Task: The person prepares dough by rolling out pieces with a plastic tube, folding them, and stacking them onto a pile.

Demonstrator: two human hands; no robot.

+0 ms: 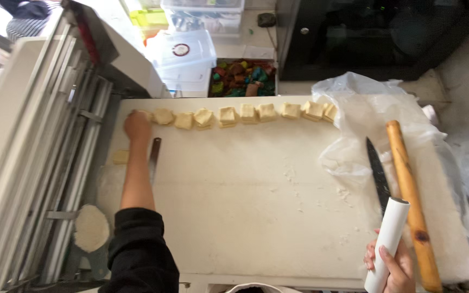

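My left hand (137, 126) reaches to the far left end of a row of several pale yellow dough squares (228, 115) along the back of the white worktop (245, 206); its fingers rest on the leftmost piece. My right hand (392, 267) at the near right edge grips the white handle of a knife (389, 233), whose dark blade (378, 172) points away from me. A wooden rolling pin (411, 201) lies just right of the knife. One loose dough square (120, 157) sits left of my forearm.
A dark flat tool (153, 157) lies beside my left arm. Crumpled clear plastic (375, 114) covers the right side. A metal dough machine (33, 141) borders the left, with a scoop of flour (91, 228). Plastic tubs (183, 57) and a box of coloured pieces (242, 78) stand behind.
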